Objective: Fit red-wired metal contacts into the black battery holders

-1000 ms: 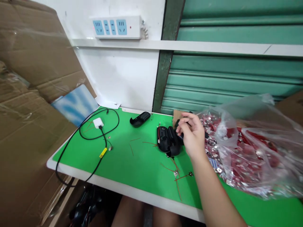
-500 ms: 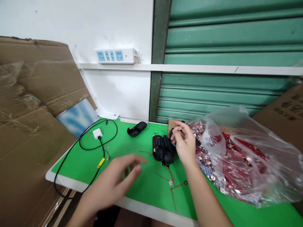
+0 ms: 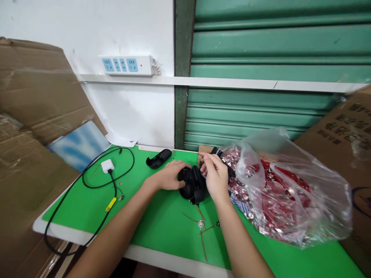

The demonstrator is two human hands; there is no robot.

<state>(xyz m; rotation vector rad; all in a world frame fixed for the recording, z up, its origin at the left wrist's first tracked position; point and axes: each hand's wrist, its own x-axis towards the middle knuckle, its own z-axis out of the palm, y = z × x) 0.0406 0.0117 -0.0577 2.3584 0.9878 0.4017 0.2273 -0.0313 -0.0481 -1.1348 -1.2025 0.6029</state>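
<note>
A pair of black plastic shells [image 3: 198, 187] lies side by side on the green tabletop, their hollow sides up. My left hand [image 3: 171, 175] has its thumb and fingers around the left shell. Just right of the shells is my right hand [image 3: 215, 175], its fingers curled together beside several black parts. What it holds, if anything, is hidden. Another black shell [image 3: 159, 159] lies farther back on the left. Thin red wires [image 3: 203, 247] with a small round metal part [image 3: 201, 224] lie in front of the shells.
A clear plastic bag [image 3: 290, 200] of red wires and metal parts covers the right side. On the left are a black cable [image 3: 84, 181] and its white square plug [image 3: 107, 166]. Cardboard [image 3: 34, 116] stands at the left edge. A power strip [image 3: 126, 65] hangs on the wall.
My left hand has moved forward and right, from above the tabletop onto the left shell. My right hand stays by the black parts with its fingers curled. The view has shifted slightly right.
</note>
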